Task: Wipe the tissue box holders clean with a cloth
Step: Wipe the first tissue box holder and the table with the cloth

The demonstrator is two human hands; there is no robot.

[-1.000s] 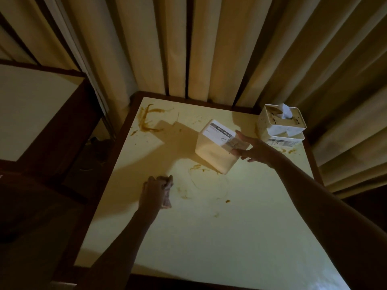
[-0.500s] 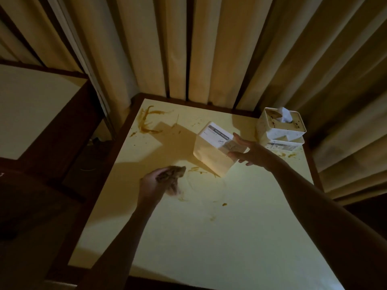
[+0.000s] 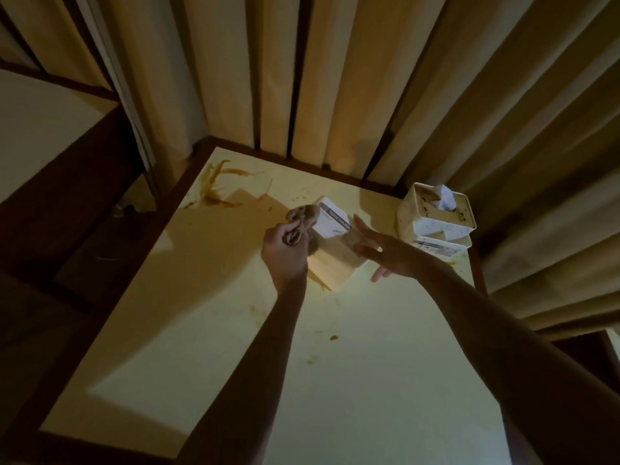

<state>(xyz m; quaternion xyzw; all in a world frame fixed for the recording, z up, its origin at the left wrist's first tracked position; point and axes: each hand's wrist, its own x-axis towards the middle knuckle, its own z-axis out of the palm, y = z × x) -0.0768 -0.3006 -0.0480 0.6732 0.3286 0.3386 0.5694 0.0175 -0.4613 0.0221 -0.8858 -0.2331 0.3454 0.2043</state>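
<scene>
1. Cream plastic is what I see between my 2 hands: a tissue box holder (image 3: 335,250) tipped over on one edge on the counter (image 3: 369,380), its labelled face turned up toward the camera.
2. My left hand (image 3: 283,250) has its fingers (image 3: 295,234) curled tight around a crumpled brownish cloth (image 3: 302,216), and the cloth presses against the holder's upper left side, just beyond those fingertips.
3. My right hand (image 3: 385,251) has its fingers (image 3: 360,226) spread wide and straight, laid against the holder's right side to prop it; they are not wrapped around it.
4. Past the right fingers, toward the far right corner of the counter, 2 more tissue box holders (image 3: 436,219) stand stacked, well apart from my hands, with a white tissue (image 3: 444,198) poking out of the top one. Dark specks mark the upper holder's top and walls.
5. Beyond the left fingers, near the far left corner, brown smears (image 3: 218,186) streak the counter surface.
6. Nearer to me than both hands, a few small brown spots (image 3: 333,337) dot the pale counter between my forearms.
7. Beige curtains (image 3: 335,78) hang in folds behind the counter's far edge.
8. Light is dim, so I cannot read the holder's label fully.
</scene>
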